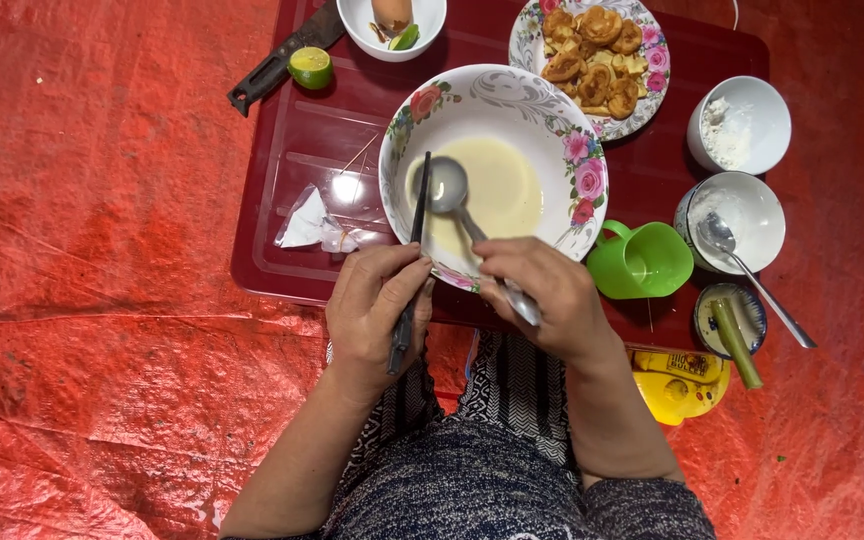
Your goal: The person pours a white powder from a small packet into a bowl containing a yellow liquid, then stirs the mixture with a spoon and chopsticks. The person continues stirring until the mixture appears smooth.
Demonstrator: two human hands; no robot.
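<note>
A large floral bowl [552, 125] holds pale yellow batter [497, 185] and stands on a dark red tray [292, 150]. My left hand [372, 300] grips dark chopsticks [418, 215] whose tips reach into the batter at the bowl's left side. My right hand [542, 290] holds a metal spoon [449, 188] by its handle, with the spoon's bowl resting in the batter. Both hands sit at the near rim of the bowl.
A plate of fried pieces [597, 60], a small bowl with lime [392, 25], a halved lime [310, 66] and a knife [282, 60] lie at the back. A green cup [642, 262], two white flour bowls [752, 120], one with a spoon [742, 255], a small dish [732, 320] and a yellow bottle [677, 385] are at the right. Plastic wrappers [317, 225] lie left.
</note>
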